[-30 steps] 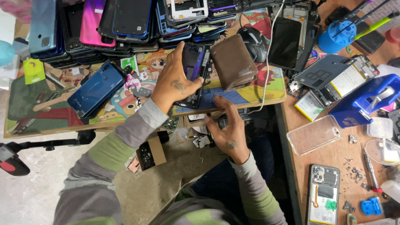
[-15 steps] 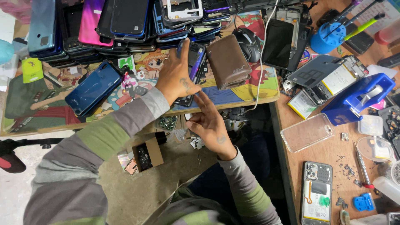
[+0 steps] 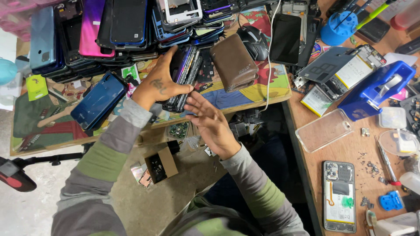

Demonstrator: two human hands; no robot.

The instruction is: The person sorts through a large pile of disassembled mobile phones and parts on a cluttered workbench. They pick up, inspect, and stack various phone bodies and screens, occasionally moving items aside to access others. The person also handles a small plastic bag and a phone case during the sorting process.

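My left hand (image 3: 159, 83) grips a stack of several dark phones and phone backs (image 3: 186, 76), held on edge on the cartoon-printed mat (image 3: 258, 89). My right hand (image 3: 209, 121) hovers just below and to the right of that stack, fingers spread, palm turned toward it, holding nothing. A brown leather wallet (image 3: 233, 62) lies right of the stack. A blue phone (image 3: 97, 106) lies flat to the left of my left wrist.
Rows of phones and back covers (image 3: 109, 30) are heaped along the far edge. On the wooden bench at right sit a blue tape dispenser (image 3: 377, 89), a clear case (image 3: 323, 130), an opened phone (image 3: 339, 196) and small parts. A small cardboard box (image 3: 161, 165) lies on the floor.
My left hand has closed round the stack and tilted it up on edge. My right hand has risen from under the table edge toward the stack.
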